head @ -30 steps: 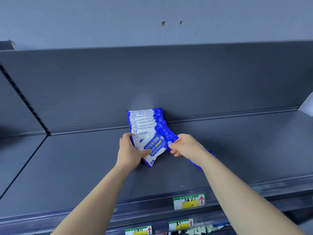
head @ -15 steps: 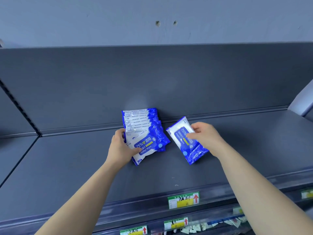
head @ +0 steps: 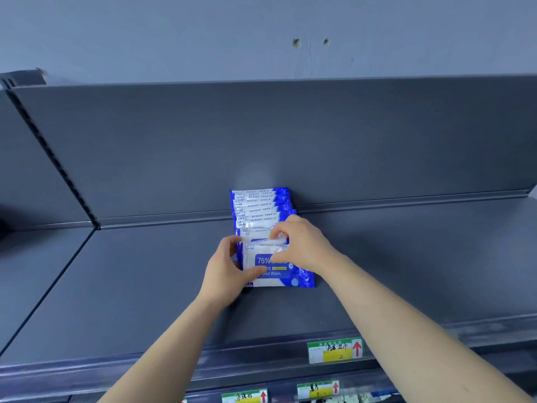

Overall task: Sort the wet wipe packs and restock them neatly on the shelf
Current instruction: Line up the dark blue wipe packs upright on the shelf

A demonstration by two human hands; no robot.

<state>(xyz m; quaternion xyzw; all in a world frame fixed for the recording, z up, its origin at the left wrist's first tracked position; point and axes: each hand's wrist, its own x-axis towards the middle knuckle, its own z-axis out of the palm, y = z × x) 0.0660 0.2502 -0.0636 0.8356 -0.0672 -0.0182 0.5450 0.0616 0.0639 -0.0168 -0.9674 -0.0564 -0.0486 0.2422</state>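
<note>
The shelf [head: 139, 286] holds one row of wipe packs [head: 261, 206] (blue and white) against its back panel [head: 377, 146]. The left hand [head: 228, 270] grips the front pack [head: 280, 276] at its side, and the right hand [head: 303, 245] pinches its top.

At twelve o'clock above you, a pale blue-grey wall [head: 174, 33] bears two small dark holes [head: 296, 42] side by side. At ten o'clock, a slotted upright strip [head: 52, 158] runs diagonally. At five o'clock sits a green and yellow price label [head: 334, 350] with a red arrow. Lower, near six o'clock, are a second label [head: 317, 390] and a third label [head: 244, 397].
</note>
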